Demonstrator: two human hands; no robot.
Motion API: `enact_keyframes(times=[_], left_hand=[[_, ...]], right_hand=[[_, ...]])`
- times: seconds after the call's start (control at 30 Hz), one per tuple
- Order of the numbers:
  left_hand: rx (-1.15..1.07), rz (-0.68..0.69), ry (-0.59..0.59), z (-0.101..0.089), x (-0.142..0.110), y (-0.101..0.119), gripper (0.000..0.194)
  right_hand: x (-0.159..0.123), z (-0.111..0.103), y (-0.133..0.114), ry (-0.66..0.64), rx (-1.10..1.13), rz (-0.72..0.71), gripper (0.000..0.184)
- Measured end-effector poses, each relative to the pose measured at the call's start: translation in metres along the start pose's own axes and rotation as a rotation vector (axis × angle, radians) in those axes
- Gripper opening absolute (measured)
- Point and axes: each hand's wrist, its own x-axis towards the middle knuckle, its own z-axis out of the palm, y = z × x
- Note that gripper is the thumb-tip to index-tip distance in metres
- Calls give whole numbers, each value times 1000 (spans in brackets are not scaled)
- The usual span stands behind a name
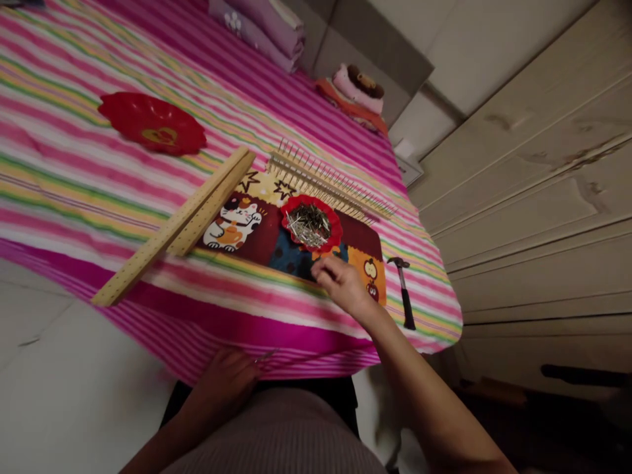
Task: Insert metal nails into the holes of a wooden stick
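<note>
My right hand (340,282) hovers over the cartoon mat (257,230), just in front of a red dish (312,224) full of small nails; its fingers are curled together, and what they pinch, if anything, I cannot make out. My left hand (224,385) rests low by my lap at the bed's edge, fingers closed on a few thin nails (264,357). A long wooden strip with holes (178,224) lies diagonally to the left. A second strip with upright nails (330,184) lies behind the dish.
A hammer (403,289) with a black handle lies right of the mat. An empty red dish (153,122) sits farther back on the striped bedspread (74,178). Folded cloth (266,26) and a wooden cabinet (543,184) lie beyond.
</note>
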Motion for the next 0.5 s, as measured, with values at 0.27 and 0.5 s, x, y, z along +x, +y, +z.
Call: enact_keyframes(times=[0.27,0.5], left_hand=[[-26,13,-75,-8,-1,1,20],[7,9,-118,-2,-3,0,27]], right_hand=[[-82,91,-24,-569,-209,-157,20],[-89,112,-15,-635,-344,-59,17]])
